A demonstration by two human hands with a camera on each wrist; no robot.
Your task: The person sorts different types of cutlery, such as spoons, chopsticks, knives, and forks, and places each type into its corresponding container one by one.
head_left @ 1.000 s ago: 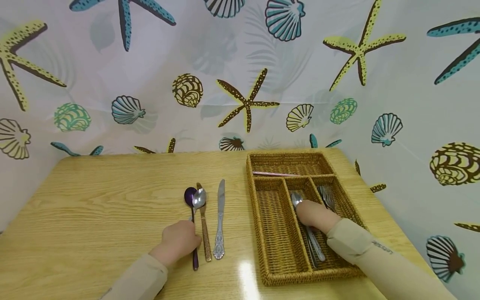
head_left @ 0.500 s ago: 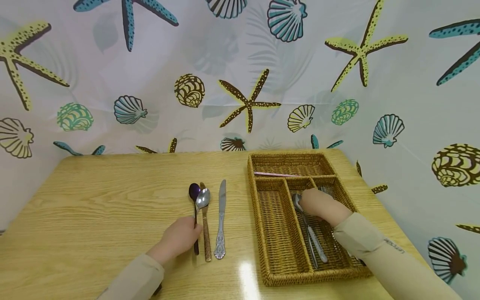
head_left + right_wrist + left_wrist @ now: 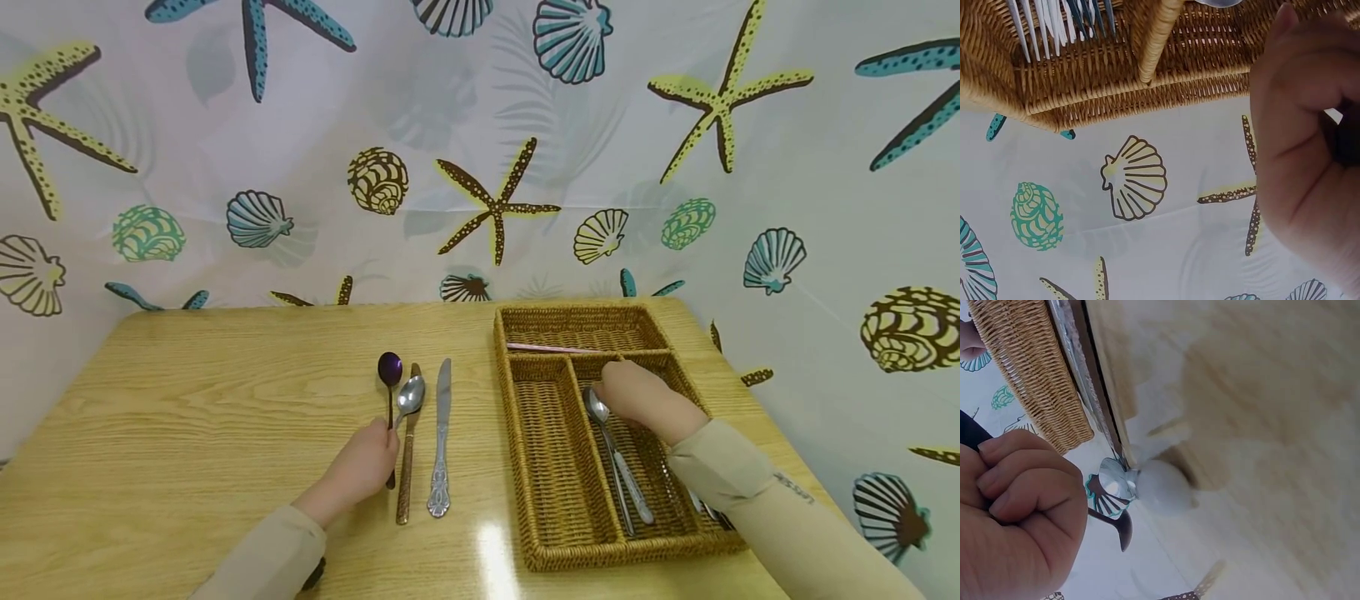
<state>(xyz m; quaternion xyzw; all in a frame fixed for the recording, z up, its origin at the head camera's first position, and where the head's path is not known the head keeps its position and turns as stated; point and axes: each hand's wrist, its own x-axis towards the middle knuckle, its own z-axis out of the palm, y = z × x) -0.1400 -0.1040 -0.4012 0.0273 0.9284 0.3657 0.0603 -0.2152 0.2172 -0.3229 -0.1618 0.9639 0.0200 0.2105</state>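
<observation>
Left of the tray (image 3: 585, 555), our left hand (image 3: 362, 462) grips the purple spoon (image 3: 390, 367) mid-handle, likely for balance; our right hand's (image 3: 648, 402) hold we can't tell.

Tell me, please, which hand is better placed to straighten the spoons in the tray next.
Probably the right hand: it is at the tray, beside those spoons, while the left hand is over the table, gripping the purple spoon.
</observation>
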